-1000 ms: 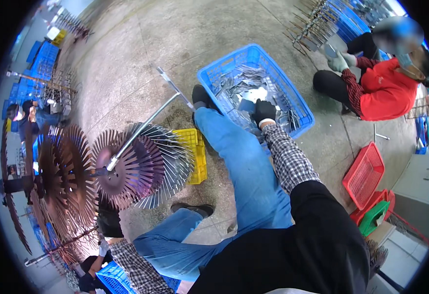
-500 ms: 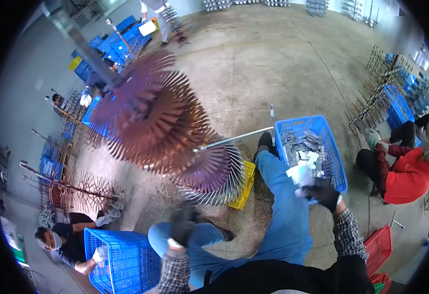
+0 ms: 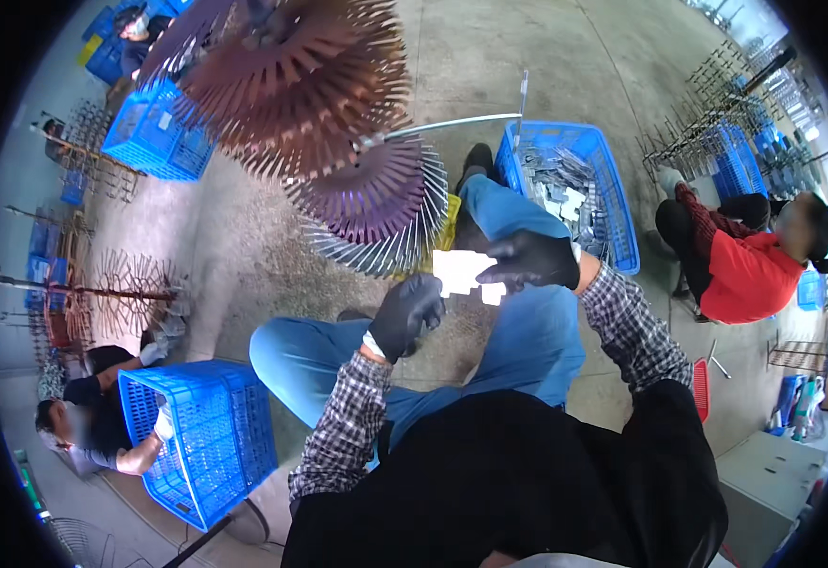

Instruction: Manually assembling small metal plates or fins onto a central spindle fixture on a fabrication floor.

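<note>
Right hand has come off the crate side to mid-lap with the bright metal pieces; left hand has swung in to meet it. View has tilted too, so ignore most background shift.

Now: right is pinched on the pieces, thumb and fingers at their right end. Left sits at their lower left corner, fingers curled; can't tell if it's gripping or only touching. Pieces are up between the legs, above open floor. Stepped outline suggests more than one; glare hides the count.

Risks, my read:
- Drop: if right loosens while left isn't really holding, pieces could fall to the floor.
- Fan-out: glossy faces could slide over each other under a one-end pinch.
- Miscount: flat pieces may cling, and glare makes doubles hard to spot.
- Cuts: edges look thin; a sliding piece could nick a glove.
- Snag: finned disc stack is just ahead of left; a careless reach could catch fins.
- Knock: rod runs toward the blue crate; bumping it could jolt the stack.
</note>
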Demonstrator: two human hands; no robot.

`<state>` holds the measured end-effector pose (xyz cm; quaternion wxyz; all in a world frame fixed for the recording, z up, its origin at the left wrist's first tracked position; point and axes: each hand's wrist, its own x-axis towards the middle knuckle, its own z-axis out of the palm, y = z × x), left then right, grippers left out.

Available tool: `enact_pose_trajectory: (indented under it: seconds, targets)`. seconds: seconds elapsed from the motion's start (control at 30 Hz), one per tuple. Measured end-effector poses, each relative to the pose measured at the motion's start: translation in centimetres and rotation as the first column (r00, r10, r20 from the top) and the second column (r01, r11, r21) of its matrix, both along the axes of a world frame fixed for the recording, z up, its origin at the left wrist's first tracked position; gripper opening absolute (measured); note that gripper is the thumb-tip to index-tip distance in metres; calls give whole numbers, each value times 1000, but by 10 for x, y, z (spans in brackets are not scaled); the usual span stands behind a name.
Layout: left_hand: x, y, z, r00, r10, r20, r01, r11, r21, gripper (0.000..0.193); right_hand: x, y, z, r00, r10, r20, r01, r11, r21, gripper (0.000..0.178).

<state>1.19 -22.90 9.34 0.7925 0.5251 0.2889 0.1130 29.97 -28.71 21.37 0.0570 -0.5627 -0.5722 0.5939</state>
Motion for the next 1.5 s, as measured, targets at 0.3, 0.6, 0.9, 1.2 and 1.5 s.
enact_pose_trajectory:
  seconds: [0.3,0.6,0.9,1.2,1.5]
  targets:
    - [34,-22,-14,859,493,139,-369,783,-502,16,-43,-36,-72,698,-487,-524,573,820,1,58]
    - [42,-7,-4,883,450,-136,-466,874,-136,12,-66,-18,-58,748,-486,452,-101,590,801,49]
    - [64,-11,3,876,450,-171,-230,703,673,17,-71,8,-109,629,-530,569,-75,688,722,42]
    - [-12,31,68,751,660,11,-46,35,998,21,-43,67,-104,732,-665,-148,521,405,752,26]
    - [-24,29,81,709,704,-36,-182,232,955,30,-44,91,-139,745,-646,-168,530,419,738,27]
